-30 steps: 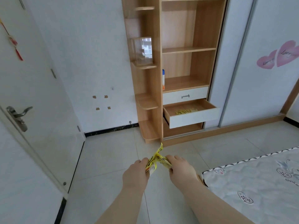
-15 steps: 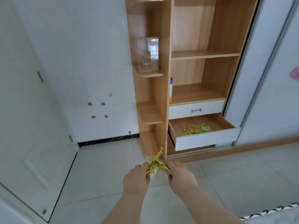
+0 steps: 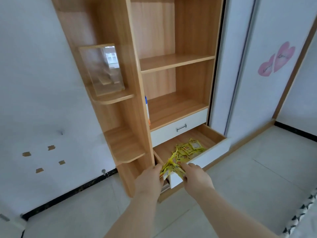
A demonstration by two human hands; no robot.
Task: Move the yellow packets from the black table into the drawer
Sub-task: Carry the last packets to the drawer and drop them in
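Observation:
My left hand (image 3: 149, 182) and my right hand (image 3: 197, 177) together hold a bunch of yellow packets (image 3: 171, 167) just over the front left corner of the open lower drawer (image 3: 211, 156). Both hands are closed on the bunch. Inside the drawer lies a heap of several more yellow packets (image 3: 190, 147). The drawer has a white front and a wooden floor. The black table is out of view.
The drawer belongs to a wooden shelf unit (image 3: 171, 66) with a shut white drawer (image 3: 180, 129) above it and curved side shelves (image 3: 125, 145). A clear box (image 3: 103, 69) stands on one side shelf. White sliding doors (image 3: 257, 74) are at right, a mattress corner (image 3: 303, 219) at bottom right.
I have walked up to the shelf unit; the drawer is now much closer. My hands with the packets have gone from above the floor to the drawer's front left corner.

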